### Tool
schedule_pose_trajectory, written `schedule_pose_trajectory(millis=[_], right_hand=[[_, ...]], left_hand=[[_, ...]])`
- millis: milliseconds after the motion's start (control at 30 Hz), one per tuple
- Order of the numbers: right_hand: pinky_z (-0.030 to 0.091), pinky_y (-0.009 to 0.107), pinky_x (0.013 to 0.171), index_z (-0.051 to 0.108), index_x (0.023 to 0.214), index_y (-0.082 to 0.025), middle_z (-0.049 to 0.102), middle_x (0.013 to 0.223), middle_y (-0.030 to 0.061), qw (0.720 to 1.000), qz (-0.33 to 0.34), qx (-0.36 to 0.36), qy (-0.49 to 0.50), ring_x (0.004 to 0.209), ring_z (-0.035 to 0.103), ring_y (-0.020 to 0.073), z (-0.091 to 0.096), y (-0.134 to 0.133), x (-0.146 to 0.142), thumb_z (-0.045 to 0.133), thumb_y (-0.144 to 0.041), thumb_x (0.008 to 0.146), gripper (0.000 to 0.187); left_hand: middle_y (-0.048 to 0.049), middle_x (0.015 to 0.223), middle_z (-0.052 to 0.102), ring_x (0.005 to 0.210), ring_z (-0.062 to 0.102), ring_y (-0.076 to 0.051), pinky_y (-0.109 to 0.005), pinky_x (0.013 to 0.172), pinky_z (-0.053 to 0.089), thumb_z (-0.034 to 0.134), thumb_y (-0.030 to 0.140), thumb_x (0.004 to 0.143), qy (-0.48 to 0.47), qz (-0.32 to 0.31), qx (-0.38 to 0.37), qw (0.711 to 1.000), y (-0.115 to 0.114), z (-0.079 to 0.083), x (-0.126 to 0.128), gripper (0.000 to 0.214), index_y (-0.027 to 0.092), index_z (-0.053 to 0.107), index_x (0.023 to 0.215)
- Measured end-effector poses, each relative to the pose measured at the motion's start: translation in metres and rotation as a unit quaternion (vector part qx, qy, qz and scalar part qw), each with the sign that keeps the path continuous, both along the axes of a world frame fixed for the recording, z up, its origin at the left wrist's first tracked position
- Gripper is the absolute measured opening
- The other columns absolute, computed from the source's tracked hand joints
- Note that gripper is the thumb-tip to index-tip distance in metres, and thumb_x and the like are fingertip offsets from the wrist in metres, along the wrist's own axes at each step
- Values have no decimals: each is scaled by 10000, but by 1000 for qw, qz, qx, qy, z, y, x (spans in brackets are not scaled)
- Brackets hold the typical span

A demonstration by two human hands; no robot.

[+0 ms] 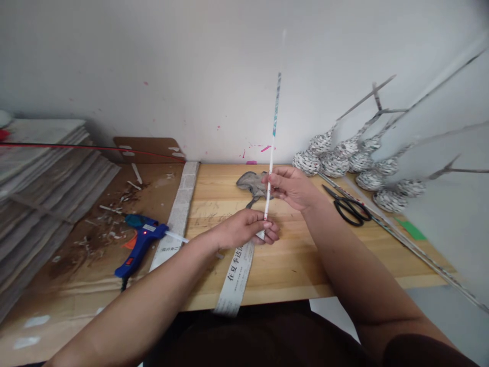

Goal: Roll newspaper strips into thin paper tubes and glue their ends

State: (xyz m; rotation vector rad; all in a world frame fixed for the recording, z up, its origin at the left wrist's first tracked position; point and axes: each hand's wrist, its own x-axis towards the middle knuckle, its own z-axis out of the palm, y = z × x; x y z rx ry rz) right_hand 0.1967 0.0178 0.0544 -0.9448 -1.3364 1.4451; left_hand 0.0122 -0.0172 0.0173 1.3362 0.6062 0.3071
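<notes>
Upright in front of me stands a thin rolled newspaper tube (271, 155), white with a blue-green printed stretch near its upper part. My left hand (250, 228) pinches its lower end, where a flat tail of the newspaper strip (239, 278) hangs down across the board toward the front edge. Higher up, my right hand (288, 187) grips the tube between thumb and fingers. Behind my hands a crumpled grey rag (250, 182) lies on the wooden board, partly hidden by the right hand.
Several woven paper shapes (336, 162) with long stems line the wall at right. Black-handled scissors (353, 210) lie before them, beside long paper tubes (405, 242). At left are a blue glue gun (139, 242), newspaper strips (183, 196) and a stack of paper (46, 178).
</notes>
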Motion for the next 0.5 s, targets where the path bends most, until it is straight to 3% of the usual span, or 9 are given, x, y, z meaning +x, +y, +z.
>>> schedule_pose_trajectory(millis=[200,367,500], right_hand=[[193,220,411,690,759,-163,556,608,0,998,-62,17,14,511,423,76,5,0,-7,794,-543,648,409],[192,222,393,606,624,-170,543,585,-5,987,-152,56,19,470,380,63,6,1,-8,822,-547,599,435],[201,221,400,676,719,-154,532,571,1,996,-79,47,-14,482,407,70,8,-2,-5,762,-581,679,437]], left_hand=[[-108,966,693,857,647,-154,-310,786,484,514,394,928,-7,-15,9,1000,-2,1,2,291,136,642,965],[-95,946,694,837,645,-149,-318,786,483,507,379,930,1,-15,8,1000,-2,1,2,274,140,641,948],[-113,965,696,848,651,-154,-316,787,487,497,378,938,-1,-10,12,1000,0,2,0,288,133,644,976]])
